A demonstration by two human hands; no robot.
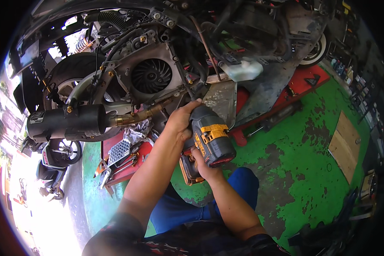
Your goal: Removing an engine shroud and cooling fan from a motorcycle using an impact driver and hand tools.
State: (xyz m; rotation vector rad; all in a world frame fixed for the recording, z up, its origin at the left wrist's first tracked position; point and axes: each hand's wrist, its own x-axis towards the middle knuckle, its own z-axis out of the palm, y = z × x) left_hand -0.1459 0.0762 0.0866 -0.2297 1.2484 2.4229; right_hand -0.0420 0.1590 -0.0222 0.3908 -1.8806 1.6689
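A yellow and black cordless impact driver (210,138) points up into a stripped scooter's engine, its long socket reaching beside the lower right of a metal fan housing with a black fan (152,77). My left hand (181,121) is closed around the driver's nose, thumb along the top. My right hand (205,166) grips the handle, above the battery (187,170). A black exhaust muffler (64,123) with a brass-coloured pipe lies left of my hands. A translucent white reservoir (243,69) hangs to the upper right.
The scooter stands on a red lift platform (308,77), with wrenches (123,165), a perforated tray (117,151) and rags on it. The green floor (286,153) holds a cardboard sheet (343,145) at right, near shelves of bottles and tools. Another scooter (51,170) is outside at left.
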